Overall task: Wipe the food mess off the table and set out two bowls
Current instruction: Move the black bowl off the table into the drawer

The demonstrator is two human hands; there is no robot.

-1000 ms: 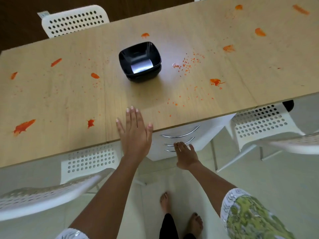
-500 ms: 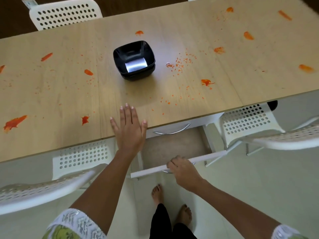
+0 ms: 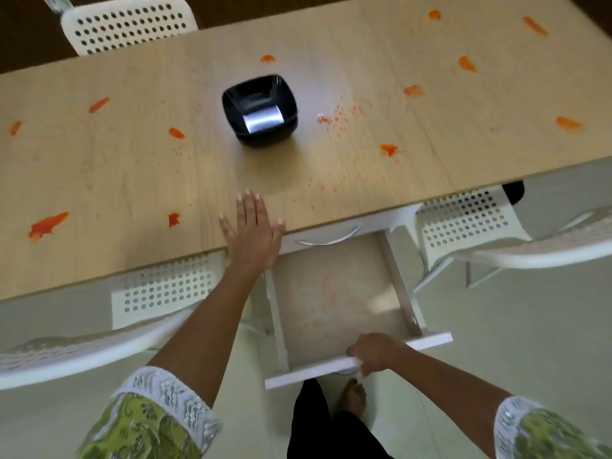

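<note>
Black bowls [image 3: 260,111]: stacked, nested one in the other, upright, mid-bench toward the far side. Bench [image 3: 496,104]: light wood top. Orange food smears [image 3: 48,224] scattered over most of the surface; a larger one at the near left, a small one [image 3: 173,219] just left of the left hand, fine orange crumbs [image 3: 341,114] just right of the bowls, more smears toward the far right.

Left hand [image 3: 252,231]: flat, fingers straight and slightly spread, palm down on the near edge of the bench, well apart from the bowls.

Right hand [image 3: 372,351]: fingers curled over the front panel of a white drawer [image 3: 334,293], gripping it. Drawer pulled out from under the bench; its inside bottom is visible. A closed drawer front with a curved metal handle [image 3: 328,238] sits above it.

White perforated chairs [image 3: 129,23] stand at the far side and at both near sides.
</note>
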